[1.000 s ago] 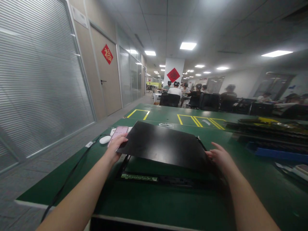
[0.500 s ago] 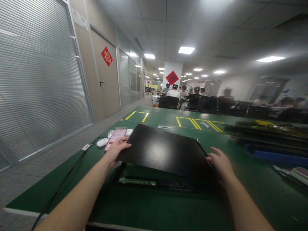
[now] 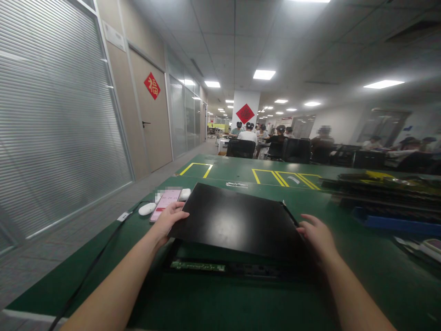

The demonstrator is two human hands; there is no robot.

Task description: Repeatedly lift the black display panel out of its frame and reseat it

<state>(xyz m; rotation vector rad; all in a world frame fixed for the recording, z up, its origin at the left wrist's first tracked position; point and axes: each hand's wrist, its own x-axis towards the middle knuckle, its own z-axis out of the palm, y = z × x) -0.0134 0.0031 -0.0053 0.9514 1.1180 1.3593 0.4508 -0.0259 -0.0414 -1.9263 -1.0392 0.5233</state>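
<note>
A flat black display panel (image 3: 237,220) is held tilted above the green table, its surface reflecting a light. My left hand (image 3: 171,219) pinches its left edge, thumb on top. At the opposite edge, my right hand (image 3: 314,234) grips the panel, with the index finger stretched beyond it; part of that grip is hidden. Below the panel's near edge lies a dark frame (image 3: 255,270) with a green circuit board strip (image 3: 198,266) at its left. The panel covers the rest of the frame.
A lit phone (image 3: 166,203) and a white mouse-like object (image 3: 147,209) lie left, near a black cable (image 3: 103,253). Dark parts (image 3: 375,191) are stacked at right behind a blue strip (image 3: 389,220). Yellow tape (image 3: 253,175) marks the far table; people sit beyond.
The view has shifted slightly, so the table and panel appear a little lower. Both hands keep their hold on the panel, and its tilt looks nearly the same.
</note>
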